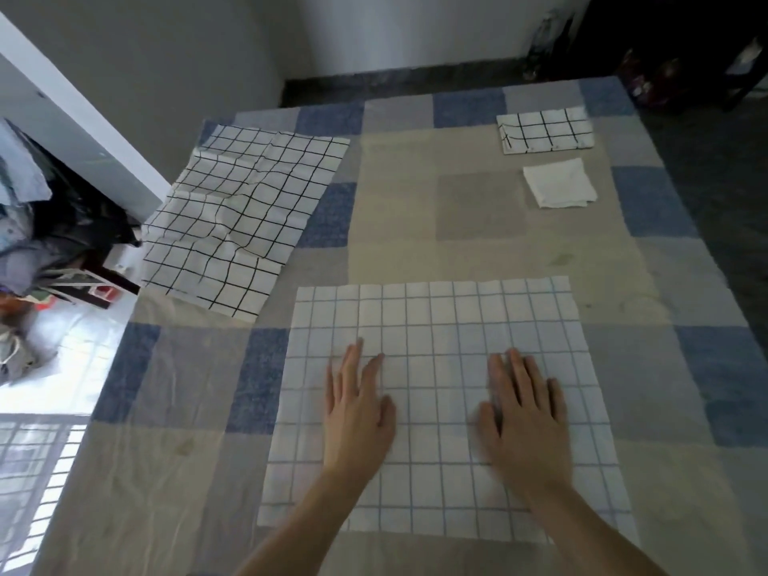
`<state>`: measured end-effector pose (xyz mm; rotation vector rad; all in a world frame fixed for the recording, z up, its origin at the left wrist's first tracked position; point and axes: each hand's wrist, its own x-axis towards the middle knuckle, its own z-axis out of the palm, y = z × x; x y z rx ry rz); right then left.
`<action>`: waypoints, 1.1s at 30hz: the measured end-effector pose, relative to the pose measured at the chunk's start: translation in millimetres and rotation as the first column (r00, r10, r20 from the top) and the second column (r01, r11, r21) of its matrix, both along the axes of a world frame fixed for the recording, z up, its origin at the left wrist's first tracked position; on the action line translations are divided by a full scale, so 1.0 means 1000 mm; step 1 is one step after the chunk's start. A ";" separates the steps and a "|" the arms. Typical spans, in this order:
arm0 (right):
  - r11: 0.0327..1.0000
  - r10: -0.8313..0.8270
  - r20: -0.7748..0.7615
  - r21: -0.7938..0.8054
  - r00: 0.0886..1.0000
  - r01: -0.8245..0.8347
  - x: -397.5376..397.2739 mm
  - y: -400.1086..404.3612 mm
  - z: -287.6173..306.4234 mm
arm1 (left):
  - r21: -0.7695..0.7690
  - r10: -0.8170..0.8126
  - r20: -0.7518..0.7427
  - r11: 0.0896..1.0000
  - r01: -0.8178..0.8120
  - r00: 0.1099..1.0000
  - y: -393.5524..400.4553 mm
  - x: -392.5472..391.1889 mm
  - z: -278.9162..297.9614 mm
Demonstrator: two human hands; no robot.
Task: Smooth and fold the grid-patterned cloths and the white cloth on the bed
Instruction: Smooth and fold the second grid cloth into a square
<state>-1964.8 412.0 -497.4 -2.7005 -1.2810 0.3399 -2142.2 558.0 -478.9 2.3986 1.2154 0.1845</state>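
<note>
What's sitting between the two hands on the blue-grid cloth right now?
Nothing but the blue-grid cloth itself: in the head view, the left hand and right hand press flat on it, with bare cloth between them.

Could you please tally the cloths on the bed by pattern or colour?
Blue-grid cloths: 1, spread flat, left hand and right hand on it
Black-grid cloths: 2, one spread, one folded
Plain white cloths: 1, folded
Total: 4
</note>
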 end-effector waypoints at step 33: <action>0.993 0.005 0.022 -0.115 1.000 -0.002 0.003 0.003 -0.010 | 0.070 -0.325 0.052 0.945 0.321 0.944 0.098 -0.028 -0.015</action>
